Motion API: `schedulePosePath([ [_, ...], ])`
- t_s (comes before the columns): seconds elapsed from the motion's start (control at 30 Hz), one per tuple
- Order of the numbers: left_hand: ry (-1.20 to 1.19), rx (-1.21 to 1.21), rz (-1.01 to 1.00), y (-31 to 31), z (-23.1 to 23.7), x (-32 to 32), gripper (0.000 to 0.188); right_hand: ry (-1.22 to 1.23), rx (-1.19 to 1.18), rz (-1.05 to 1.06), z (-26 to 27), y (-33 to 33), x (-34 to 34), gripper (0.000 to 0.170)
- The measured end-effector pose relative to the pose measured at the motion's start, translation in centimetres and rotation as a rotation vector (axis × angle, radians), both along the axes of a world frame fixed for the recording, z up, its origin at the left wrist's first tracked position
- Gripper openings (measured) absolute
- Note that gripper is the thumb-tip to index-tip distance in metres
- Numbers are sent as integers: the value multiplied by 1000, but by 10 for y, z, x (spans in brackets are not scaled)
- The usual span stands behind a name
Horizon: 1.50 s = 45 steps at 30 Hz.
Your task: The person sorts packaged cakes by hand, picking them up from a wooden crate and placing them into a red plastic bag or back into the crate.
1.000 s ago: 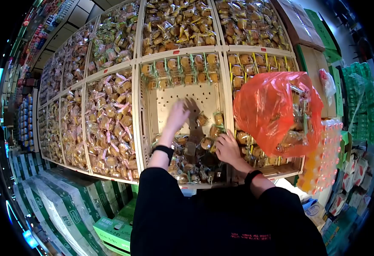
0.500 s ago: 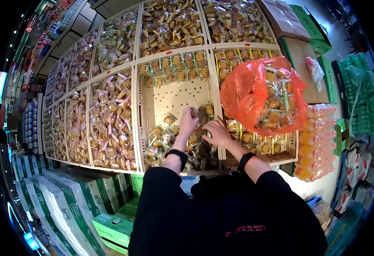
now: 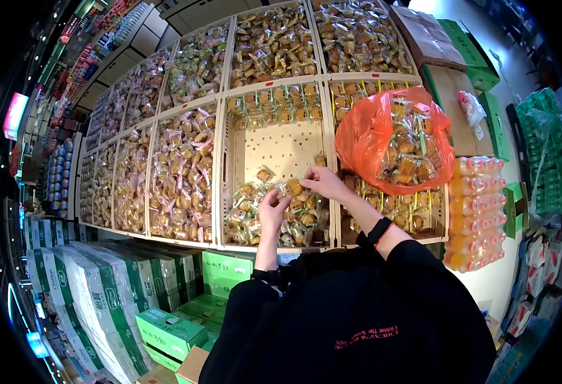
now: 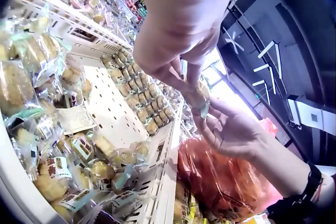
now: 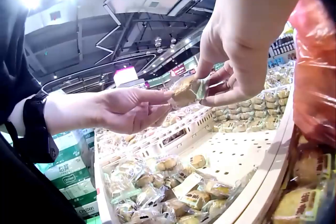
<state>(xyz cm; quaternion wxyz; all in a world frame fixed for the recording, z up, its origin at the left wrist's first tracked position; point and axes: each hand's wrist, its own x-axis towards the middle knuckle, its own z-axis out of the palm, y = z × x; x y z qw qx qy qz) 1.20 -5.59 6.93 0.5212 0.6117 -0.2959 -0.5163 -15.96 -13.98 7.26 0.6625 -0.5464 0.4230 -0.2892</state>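
Both my hands pinch one small cake in a clear wrapper (image 3: 293,187), holding it between them above the middle crate (image 3: 228,150). My left hand (image 3: 272,211) grips one end of the wrapper with fingertips and thumb. At the other end, my right hand (image 3: 324,184) pinches the greenish part of the wrapper, as the right wrist view shows. Below lie loose wrapped cakes (image 5: 168,163) heaped in the crate's near half. Wrapped cakes in neat rows (image 4: 139,92) line its far end, with bare perforated floor (image 3: 281,147) between.
An orange-red plastic bag (image 3: 364,134) full of wrapped cakes rests on the crate to the right. More crates of wrapped cakes (image 3: 185,173) stand to the left and behind. Orange drink bottles (image 3: 476,214) stand at right; green boxes (image 3: 172,336) are stacked at the near left.
My left hand has come back from the crate's floor toward me. My right hand has lifted from the loose pile, and the two now meet at one wrapped cake.
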Motion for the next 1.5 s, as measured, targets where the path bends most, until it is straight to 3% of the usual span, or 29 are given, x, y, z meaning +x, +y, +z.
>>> schedulePosePath([
  [0.03,44,-10,31,1,9,-3,19,3,7,17,1,0,0,17],
  [0.07,42,-15,26,3,7,1,19,7,18,32,0,1,0,16],
  [0.13,260,-12,22,6,5,8,10,-25,36,44,5,1,-2,15],
  [0.23,284,31,14,7,5,7,11,-28,35,75,18,3,-8,14],
  [0.3,280,49,-7,6,6,11,10,-3,44,119,19,2,-16,14],
  [0.4,85,52,-151,1,13,22,6,81,56,149,6,7,-19,15],
  [0.5,52,67,-109,-7,3,20,8,86,39,70,4,11,-13,15],
  [0.57,-4,-11,87,-9,-4,18,13,105,30,22,8,13,-9,15],
  [0.63,-8,72,65,-9,-4,10,16,428,-363,-78,14,14,-6,11],
  [0.67,-8,156,45,-8,0,3,19,427,-364,-79,16,15,-3,11],
  [0.73,99,174,-31,-5,3,-9,25,504,-684,-87,21,20,3,16],
  [0.83,405,199,-27,-6,-2,-17,27,457,-791,16,19,31,14,11],
  [0.87,404,197,-29,-6,-2,-16,27,434,-886,69,17,35,17,10],
  [1.0,463,266,104,-17,-28,-1,29,433,-861,189,5,39,11,15],
  [1.07,308,84,58,-29,-41,17,36,477,-749,200,-16,35,2,19],
  [1.1,245,130,75,-41,-43,28,46,529,-763,132,-26,32,-3,19],
  [1.13,5,88,26,-53,-59,44,54,581,-776,61,-38,30,-9,19],
  [1.2,-440,178,-103,-87,-34,63,57,685,-801,35,-73,30,-16,18],
  [1.27,-684,186,-182,-123,-17,78,58,795,-927,142,-73,34,-17,14],
  [1.3,-638,238,-215,-142,6,81,58,779,-939,101,-73,33,-16,13],
  [1.37,-877,-35,-253,-180,-28,114,57,769,-937,47,-70,33,-13,13],
  [1.4,-927,-17,-254,-198,-23,115,52,779,-916,53,-67,34,-12,12],
  [1.47,-1237,-261,-325,-232,-42,136,45,800,-893,48,-78,31,-13,12],
  [1.5,-1299,-222,-355,-246,-51,143,43,785,-973,28,-92,31,-14,12],
])
